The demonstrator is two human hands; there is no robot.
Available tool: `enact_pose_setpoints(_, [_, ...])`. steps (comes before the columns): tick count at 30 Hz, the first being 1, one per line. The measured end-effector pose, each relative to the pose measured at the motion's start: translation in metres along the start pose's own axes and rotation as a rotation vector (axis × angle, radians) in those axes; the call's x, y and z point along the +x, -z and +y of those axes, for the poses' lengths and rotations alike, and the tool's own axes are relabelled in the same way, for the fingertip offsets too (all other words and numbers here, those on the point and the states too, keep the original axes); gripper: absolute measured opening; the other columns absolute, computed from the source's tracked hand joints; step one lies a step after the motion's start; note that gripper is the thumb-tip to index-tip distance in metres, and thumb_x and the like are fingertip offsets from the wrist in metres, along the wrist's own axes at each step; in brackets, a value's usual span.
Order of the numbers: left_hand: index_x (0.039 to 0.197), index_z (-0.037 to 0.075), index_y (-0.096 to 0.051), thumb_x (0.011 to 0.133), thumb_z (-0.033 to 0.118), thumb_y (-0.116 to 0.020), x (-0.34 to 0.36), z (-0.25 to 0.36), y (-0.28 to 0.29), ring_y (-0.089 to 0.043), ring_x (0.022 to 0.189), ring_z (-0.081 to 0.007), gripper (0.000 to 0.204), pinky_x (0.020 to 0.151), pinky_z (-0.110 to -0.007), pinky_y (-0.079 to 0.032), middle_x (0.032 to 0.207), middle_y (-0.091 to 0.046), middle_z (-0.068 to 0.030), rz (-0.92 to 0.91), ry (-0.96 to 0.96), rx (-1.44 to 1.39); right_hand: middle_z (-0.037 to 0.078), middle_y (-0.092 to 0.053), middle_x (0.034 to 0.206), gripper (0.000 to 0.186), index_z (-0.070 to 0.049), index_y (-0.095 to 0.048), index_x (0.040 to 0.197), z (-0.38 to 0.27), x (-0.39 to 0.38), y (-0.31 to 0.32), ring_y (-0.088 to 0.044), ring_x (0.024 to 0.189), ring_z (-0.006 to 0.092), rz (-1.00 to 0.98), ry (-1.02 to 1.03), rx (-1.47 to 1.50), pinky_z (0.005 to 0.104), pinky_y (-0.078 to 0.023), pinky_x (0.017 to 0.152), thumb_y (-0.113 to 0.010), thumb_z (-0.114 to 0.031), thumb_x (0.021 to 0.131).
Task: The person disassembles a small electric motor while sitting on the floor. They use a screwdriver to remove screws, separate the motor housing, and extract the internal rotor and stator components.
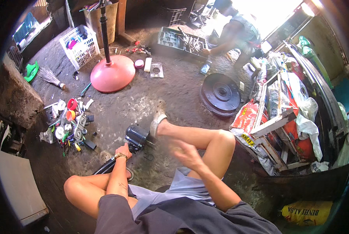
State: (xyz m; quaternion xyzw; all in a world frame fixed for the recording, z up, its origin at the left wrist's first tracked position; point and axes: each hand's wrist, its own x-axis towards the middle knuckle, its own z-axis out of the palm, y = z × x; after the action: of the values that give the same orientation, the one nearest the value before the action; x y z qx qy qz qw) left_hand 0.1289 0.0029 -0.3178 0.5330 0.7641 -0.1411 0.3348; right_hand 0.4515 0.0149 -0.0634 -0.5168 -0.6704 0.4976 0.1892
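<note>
A black electric fan motor (136, 134) with a metal shaft sits low between my legs. My left hand (123, 150), a band on its wrist, is wrapped round its neck, where a black tube (105, 167) runs back toward my left knee. To the right of the shaft, my right hand (188, 154) is raised over my bent leg and apart from the motor. Motion smears its fingers, so whether they hold anything is unclear. A thin dark wire loop (148, 156) lies under the shaft.
Small parts and tools (75, 126) are heaped at left. Beyond stand a red round base with a pole (112, 74) and a white crate (80, 46). A black round base (221, 93), a toolbox (182, 43), another person (238, 33) and stacked sacks (246, 117) are ahead and right.
</note>
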Motion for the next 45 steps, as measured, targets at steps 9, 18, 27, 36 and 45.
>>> enact_pose_setpoints(9, [0.134, 0.004, -0.050, 0.067, 0.057, -0.090, 0.001, 0.001, 0.013, -0.067, 0.118, -0.0392, 0.094, 0.100, -0.049, -0.053, 0.124, -0.070, -0.0229, -0.087, 0.012, -0.092, 0.020, -0.068, 0.128, 0.049, -0.008, -0.062, 0.136, 0.062, 0.028, -0.100, -0.065, 0.118, 0.0380, -0.254, -0.088, -0.185, 0.0447, -0.051, 0.101, -0.066, -0.025, 0.090])
enact_pose_setpoints(18, [0.132, 0.002, -0.053, 0.066, 0.052, -0.090, 0.017, -0.008, 0.002, -0.067, 0.116, -0.0407, 0.091, 0.099, -0.050, -0.053, 0.123, -0.070, -0.0243, -0.135, -0.027, -0.134, 0.020, -0.067, 0.127, 0.046, -0.009, -0.063, 0.133, 0.083, 0.049, -0.108, -0.063, 0.118, 0.0397, -0.316, -0.118, -0.354, 0.0476, -0.050, 0.102, -0.066, -0.026, 0.091])
enact_pose_setpoints(27, [0.130, 0.002, -0.057, 0.074, 0.042, -0.086, 0.008, 0.002, 0.014, -0.067, 0.117, -0.0387, 0.074, 0.100, -0.049, -0.053, 0.123, -0.070, -0.0230, -0.141, 0.015, -0.114, 0.021, -0.067, 0.123, 0.046, -0.008, -0.063, 0.131, 0.081, 0.089, -0.122, -0.063, 0.116, 0.0407, -0.307, -0.075, -0.366, 0.0489, -0.050, 0.101, -0.065, -0.027, 0.090])
enact_pose_setpoints(36, [0.128, 0.004, -0.060, 0.073, 0.039, -0.086, 0.002, 0.006, 0.020, -0.068, 0.116, -0.0368, 0.070, 0.100, -0.047, -0.053, 0.121, -0.072, -0.0216, -0.117, 0.030, -0.132, 0.022, -0.067, 0.123, 0.046, -0.009, -0.063, 0.131, 0.084, 0.090, -0.135, -0.065, 0.113, 0.0409, -0.358, -0.084, -0.368, 0.0495, -0.052, 0.099, -0.065, -0.028, 0.090])
enact_pose_setpoints(45, [0.128, 0.004, -0.060, 0.073, 0.039, -0.086, 0.002, 0.007, 0.019, -0.068, 0.115, -0.0366, 0.070, 0.100, -0.046, -0.054, 0.120, -0.072, -0.0217, -0.104, 0.037, -0.118, 0.021, -0.068, 0.124, 0.047, -0.010, -0.062, 0.134, 0.094, 0.077, -0.137, -0.064, 0.117, 0.0402, -0.409, -0.112, -0.383, 0.0488, -0.051, 0.100, -0.067, -0.028, 0.091])
